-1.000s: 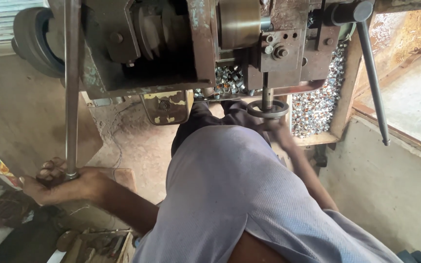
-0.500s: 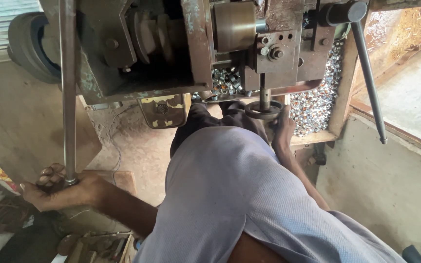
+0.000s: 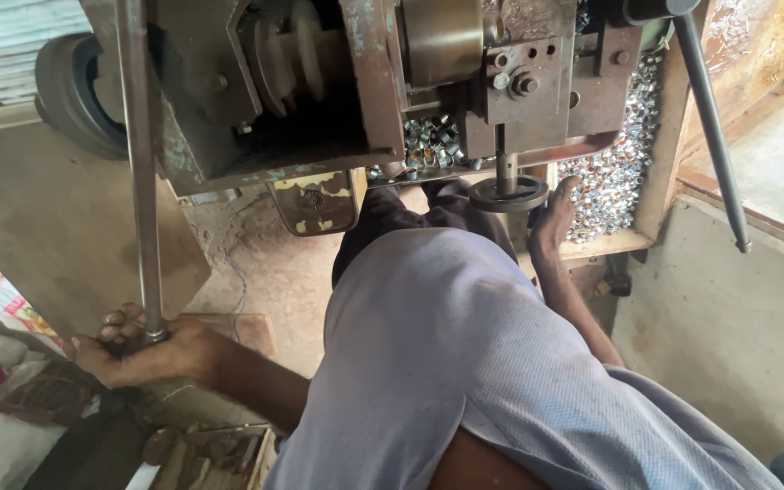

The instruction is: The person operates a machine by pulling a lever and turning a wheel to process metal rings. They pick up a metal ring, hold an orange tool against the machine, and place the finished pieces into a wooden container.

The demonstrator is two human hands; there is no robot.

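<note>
Two hands busy: left hand (image 3: 142,349) fisted round lower end of long steel rod (image 3: 141,172), low left. Right hand (image 3: 551,218) w/ fingers loose against small handwheel (image 3: 507,193) under rusty machine (image 3: 365,82). Risk: fingers near spindle could get pinched if it turns; shiny metal bits (image 3: 610,177) heaped just behind.

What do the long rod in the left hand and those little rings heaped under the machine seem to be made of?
The long rod looks like bare steel: grey, dull, with a faint sheen and brownish stains. The left hand grips its lower end. The little rings look like bright, perhaps plated, metal: they glint silver, some yellowish.
</note>
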